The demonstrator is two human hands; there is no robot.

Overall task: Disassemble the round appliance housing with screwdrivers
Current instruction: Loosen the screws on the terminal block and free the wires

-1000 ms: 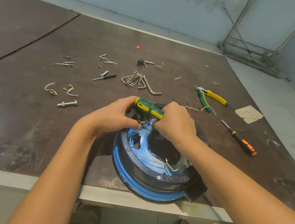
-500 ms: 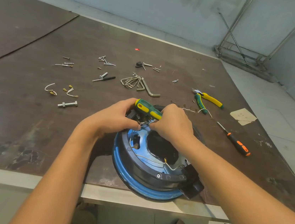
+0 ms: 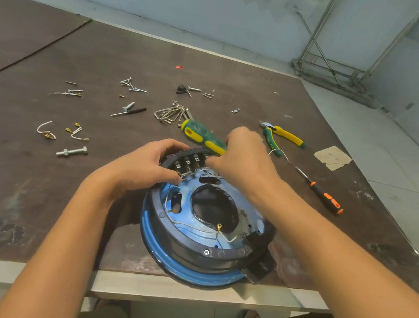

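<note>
At the workbench's (image 3: 28, 189) near edge, the left hand (image 3: 146, 169) grips the blue round housing (image 3: 176, 268) by its rim. The right hand (image 3: 245, 160), clutching the green screwdriver (image 3: 203, 138), has lifted, baring the terminal block (image 3: 192, 160), probably the next part to come off.

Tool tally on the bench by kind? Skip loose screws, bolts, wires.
Screwdrivers: 2 (green-yellow screwdriver in the right hand, orange-black screwdriver)
Pliers: 1
Hex key bunch: 1
Slim black-handled tool: 1
Total: 5
</note>
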